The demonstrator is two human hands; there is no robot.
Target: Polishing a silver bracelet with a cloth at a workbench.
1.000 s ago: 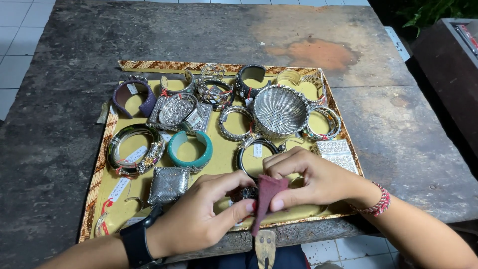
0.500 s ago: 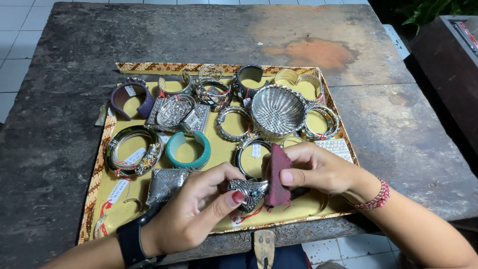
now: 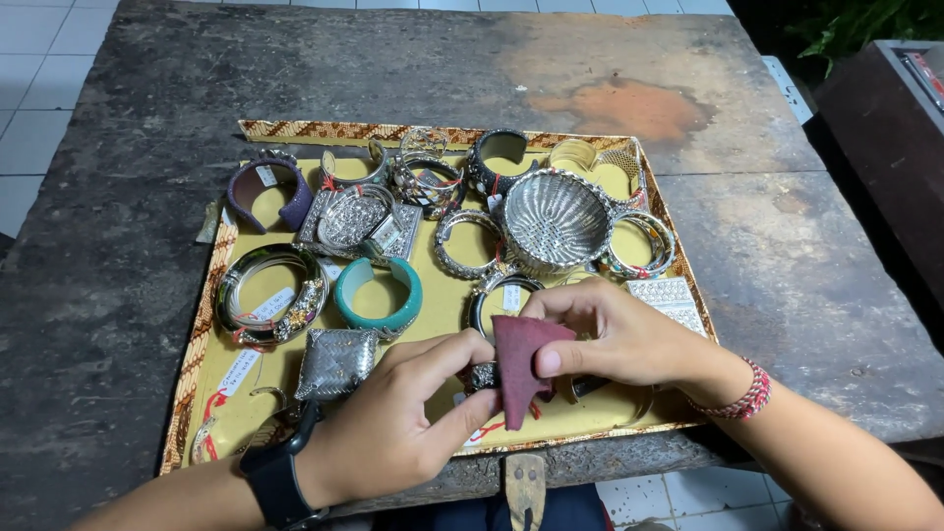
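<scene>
Both hands meet over the near edge of a yellow tray (image 3: 211, 369) lined with a patterned border, which rests on a dark, worn table (image 3: 128, 118). The right hand (image 3: 629, 339) pinches a dark red cloth (image 3: 519, 364) between thumb and fingers, its grip closed on the cloth's upper part. The left hand (image 3: 393, 428), with a black watch (image 3: 273, 482) at the wrist, has its grip closed on a small silver jewellery piece (image 3: 482, 376) that touches the cloth; most of the piece is hidden behind the fingers, so its shape cannot be told. The right wrist carries a red beaded bracelet (image 3: 745, 398).

On the tray lie a teal cuff (image 3: 379, 295), a purple cuff (image 3: 267, 192), a wide silver bangle (image 3: 267, 295), a silver woven bowl-shaped piece (image 3: 556, 221) and a square silver woven piece (image 3: 336, 362), the last just beside the left hand.
</scene>
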